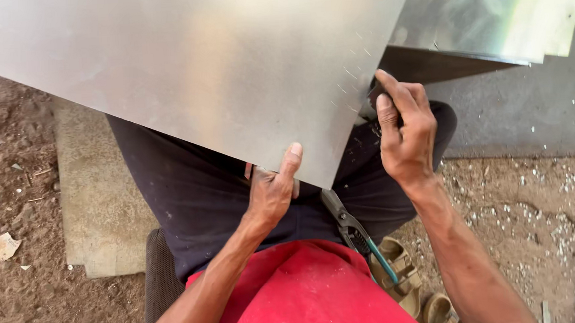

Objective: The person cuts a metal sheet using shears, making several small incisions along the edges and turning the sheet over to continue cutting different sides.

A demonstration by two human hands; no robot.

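- A large flat sheet of grey galvanised metal [195, 67] lies across the seated person's lap, reaching up and away from both hands; its near corner points down between them.
- A stack of similar shiny metal sheets [491, 9] lies beyond the right hand, on a grey concrete floor [517, 114].
- A worn beige mat [97, 200] lies on the brown dirt ground [8, 165], out to the left of the left hand.
- The left hand [273, 192] pinches the sheet's near edge, thumb on top and fingers underneath.
- The right hand [405, 134] is closed over the sheet's right edge, fingers curled around something dark that I cannot make out.
- Tin snips with green handles [358, 233] rest on the lap, between the two forearms, just below the sheet's corner.
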